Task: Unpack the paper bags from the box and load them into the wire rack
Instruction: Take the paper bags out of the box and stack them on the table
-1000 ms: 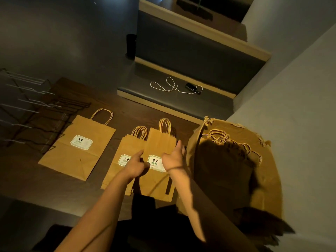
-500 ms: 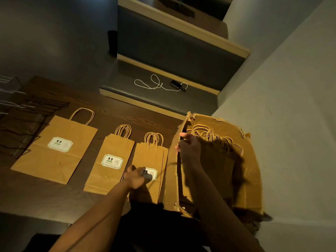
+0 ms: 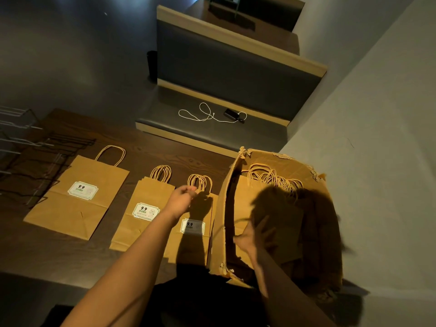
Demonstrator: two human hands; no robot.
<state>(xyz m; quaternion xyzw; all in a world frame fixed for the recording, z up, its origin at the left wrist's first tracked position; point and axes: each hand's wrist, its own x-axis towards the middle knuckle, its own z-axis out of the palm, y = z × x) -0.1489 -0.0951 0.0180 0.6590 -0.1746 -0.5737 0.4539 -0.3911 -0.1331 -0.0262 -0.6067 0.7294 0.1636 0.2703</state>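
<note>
Shadow covers most of the box (image 3: 278, 161) at the desk's (image 3: 165, 156) right edge; inside it the right hand (image 3: 253, 237) is blurred, grip impossible to tell. Left hand (image 3: 181, 201) hovers loosely curled, holding nothing, over the right-hand bag stack (image 3: 195, 232). Labels on the middle stack (image 3: 141, 208) and large bag (image 3: 77, 197) read "9.9"; smaller print is illegible. Wire rack (image 3: 21, 147) is cut off at the left edge.

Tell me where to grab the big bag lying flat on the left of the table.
Judging by its pose, take the big bag by its handle. The bag lies flat on the table, so its body offers no edge to pinch, while the rope loop sticks out past the top edge, toward the bench. Come from that far side and hook the fingers through the loop.
</note>
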